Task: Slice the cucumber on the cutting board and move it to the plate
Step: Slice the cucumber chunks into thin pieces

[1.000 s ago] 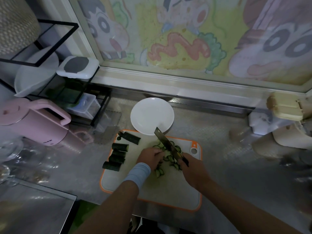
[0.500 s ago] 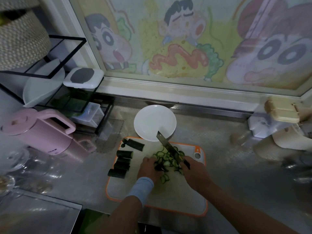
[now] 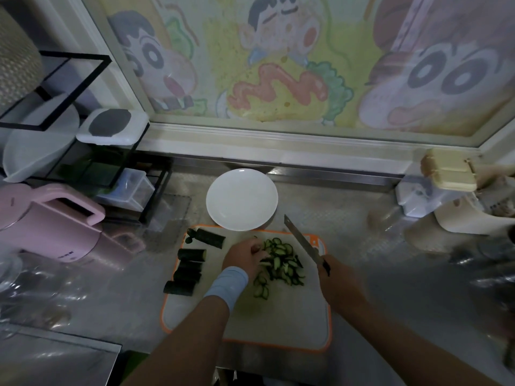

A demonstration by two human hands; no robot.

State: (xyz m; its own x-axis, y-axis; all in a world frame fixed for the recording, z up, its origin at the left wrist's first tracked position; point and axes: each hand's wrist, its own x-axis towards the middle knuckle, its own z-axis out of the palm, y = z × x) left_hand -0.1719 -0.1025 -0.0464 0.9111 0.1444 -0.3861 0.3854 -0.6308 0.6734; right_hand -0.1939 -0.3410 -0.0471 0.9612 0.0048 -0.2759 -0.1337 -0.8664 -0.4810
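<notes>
Gripping the knife (image 3: 302,242) handle with curled fingers, the right hand (image 3: 338,282) is holding the blade angled toward the far side, right of the cucumber slices (image 3: 281,263). These are lying piled mid cutting board (image 3: 278,321). The left hand (image 3: 245,257) is resting bent fingers on them; whether it is pinching any cannot be told. Cucumber chunks (image 3: 189,267) are lying left. The plate (image 3: 242,199) is sitting at the board's far edge.

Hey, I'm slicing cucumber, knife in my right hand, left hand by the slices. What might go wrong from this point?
The knife in the right hand angles close to the left hand at the slices; a quick stroke could nick fingers. The slices lie loose, so carrying them to the plate may drop some off the cutting board.
</notes>
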